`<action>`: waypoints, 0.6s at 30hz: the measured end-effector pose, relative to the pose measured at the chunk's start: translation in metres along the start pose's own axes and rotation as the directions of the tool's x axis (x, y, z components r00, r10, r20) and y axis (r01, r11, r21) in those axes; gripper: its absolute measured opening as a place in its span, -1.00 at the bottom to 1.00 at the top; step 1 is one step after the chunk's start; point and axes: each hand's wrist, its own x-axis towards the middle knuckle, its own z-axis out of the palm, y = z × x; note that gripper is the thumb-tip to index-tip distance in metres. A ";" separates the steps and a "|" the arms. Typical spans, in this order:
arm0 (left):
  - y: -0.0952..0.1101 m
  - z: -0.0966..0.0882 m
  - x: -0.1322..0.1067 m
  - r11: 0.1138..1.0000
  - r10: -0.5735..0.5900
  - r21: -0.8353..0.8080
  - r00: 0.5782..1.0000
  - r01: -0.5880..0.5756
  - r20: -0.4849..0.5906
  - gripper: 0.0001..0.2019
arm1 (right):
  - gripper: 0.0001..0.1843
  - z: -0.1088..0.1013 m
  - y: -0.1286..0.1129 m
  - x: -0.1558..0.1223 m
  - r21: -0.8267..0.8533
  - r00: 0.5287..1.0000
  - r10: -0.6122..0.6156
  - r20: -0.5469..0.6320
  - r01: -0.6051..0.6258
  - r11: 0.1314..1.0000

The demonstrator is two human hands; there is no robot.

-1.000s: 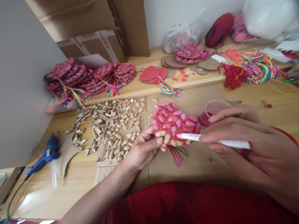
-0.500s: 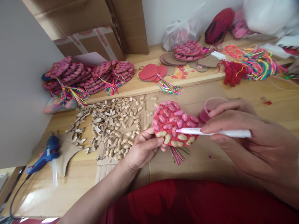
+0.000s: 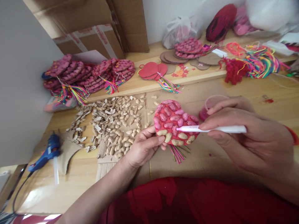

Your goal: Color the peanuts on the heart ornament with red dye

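Note:
My left hand [image 3: 147,143] grips the lower left edge of a red heart-shaped piece [image 3: 171,119] with peanut shells stuck on it, thumb on the front. Most of its shells are pink; several along the bottom are plain tan. Pink and green cords [image 3: 178,153] hang below it. Between the thumb and fingers of my right hand [image 3: 235,124] is a white marker pen [image 3: 210,128], held nearly level. Its pink tip touches a shell in the lower middle of the heart. Just behind the right fingers stands a clear cup [image 3: 207,107] with pink liquid, partly hidden.
Loose peanut shells [image 3: 123,115] spread over cardboard at the left. A blue glue gun [image 3: 48,151] lies farther left. Stacked pink shell pieces [image 3: 81,74], red card discs [image 3: 151,71], brown discs [image 3: 173,57] and coloured cords [image 3: 261,63] line the raised shelf at the back.
The marker's tip stays on the same lower-middle shell, while its back end has shifted slightly left and up. My left hand keeps hold of the heart. The view has shifted slightly.

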 end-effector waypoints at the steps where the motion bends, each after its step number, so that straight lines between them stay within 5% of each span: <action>1: 0.000 0.000 0.000 1.000 0.004 0.005 1.000 -0.004 0.003 -0.84 | -0.84 0.000 0.001 0.000 -0.009 1.000 0.003 -0.014 -0.003 1.000; 18: -0.005 -0.003 -0.001 0.989 0.079 0.125 0.995 -0.085 0.053 -0.90 | -0.82 0.002 -0.001 0.001 -0.014 1.000 -0.020 -0.004 0.020 1.000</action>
